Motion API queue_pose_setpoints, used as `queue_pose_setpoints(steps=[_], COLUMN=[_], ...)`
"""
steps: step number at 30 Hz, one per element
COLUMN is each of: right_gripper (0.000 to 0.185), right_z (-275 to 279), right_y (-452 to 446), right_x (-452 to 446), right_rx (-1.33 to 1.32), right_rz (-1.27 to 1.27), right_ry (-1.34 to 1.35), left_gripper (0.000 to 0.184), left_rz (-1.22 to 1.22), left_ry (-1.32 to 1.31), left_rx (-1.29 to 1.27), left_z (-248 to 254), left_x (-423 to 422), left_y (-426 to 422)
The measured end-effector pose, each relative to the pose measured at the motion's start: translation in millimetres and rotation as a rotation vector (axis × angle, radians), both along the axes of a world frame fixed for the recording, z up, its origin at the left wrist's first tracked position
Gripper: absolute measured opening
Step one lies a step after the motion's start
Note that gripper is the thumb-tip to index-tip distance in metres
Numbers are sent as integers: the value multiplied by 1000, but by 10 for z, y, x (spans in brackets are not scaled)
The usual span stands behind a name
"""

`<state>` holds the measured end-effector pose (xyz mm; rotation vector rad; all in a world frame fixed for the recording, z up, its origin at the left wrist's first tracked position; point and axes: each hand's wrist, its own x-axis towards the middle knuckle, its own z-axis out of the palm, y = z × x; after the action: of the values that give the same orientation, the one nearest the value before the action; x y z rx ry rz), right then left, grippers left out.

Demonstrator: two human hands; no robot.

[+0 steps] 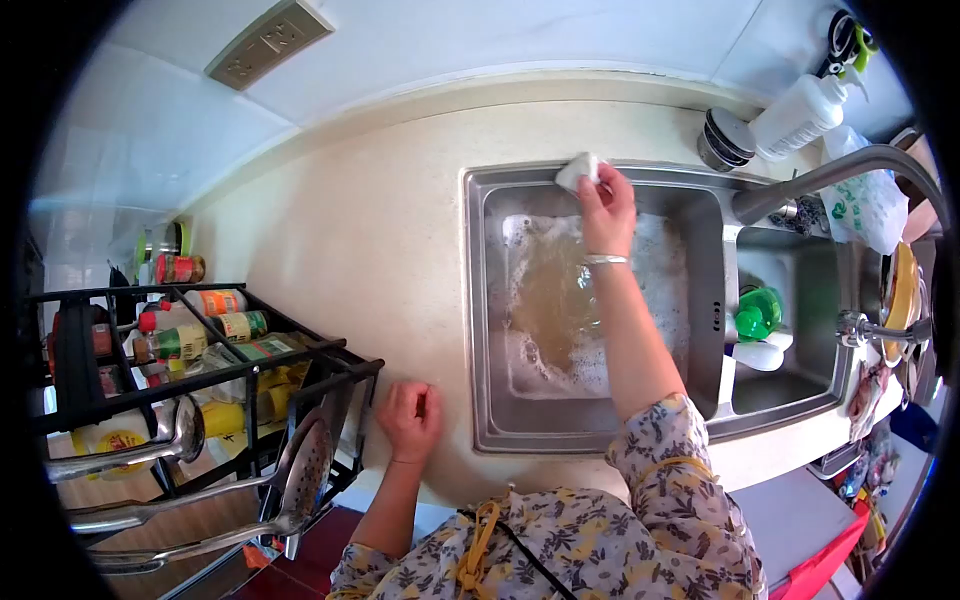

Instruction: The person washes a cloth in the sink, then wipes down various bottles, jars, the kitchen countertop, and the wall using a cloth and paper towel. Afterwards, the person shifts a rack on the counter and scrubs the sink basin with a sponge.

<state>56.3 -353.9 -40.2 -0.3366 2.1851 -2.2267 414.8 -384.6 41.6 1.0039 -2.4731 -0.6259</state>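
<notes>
My right hand (608, 212) reaches across the large sink basin (480, 300) and pinches a small white sponge (577, 172). The sponge presses against the back rim of the sink, near its left corner. Cloudy, foamy water (550, 290) lies in the basin below my forearm. To the left of the sink, my left hand (408, 420) rests on the countertop, curled into a loose fist, with nothing visible in it.
A black rack (255, 400) with bottles and hanging metal ladles stands at the left. The faucet (830, 180) arches over the small basin (785, 390), which holds a green bottle (759, 313) and a white bottle (757, 355). Behind stands a white spray bottle (800, 118).
</notes>
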Motion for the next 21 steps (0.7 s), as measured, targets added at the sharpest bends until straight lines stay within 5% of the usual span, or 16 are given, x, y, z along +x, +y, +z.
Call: queue_pose_setpoints(steps=[12,21], right_gripper=[24,32], right_z=[358,436], right_y=[-976,-633], right_x=[732,1150], right_rx=[156,400], right_rz=[104,413], right_ry=[83,-37], left_gripper=[6,9], left_rz=[8,-11], left_ry=[24,46], left_rx=[-21,-6], left_z=[-53,63], left_x=[36,-50], left_y=[-12,18])
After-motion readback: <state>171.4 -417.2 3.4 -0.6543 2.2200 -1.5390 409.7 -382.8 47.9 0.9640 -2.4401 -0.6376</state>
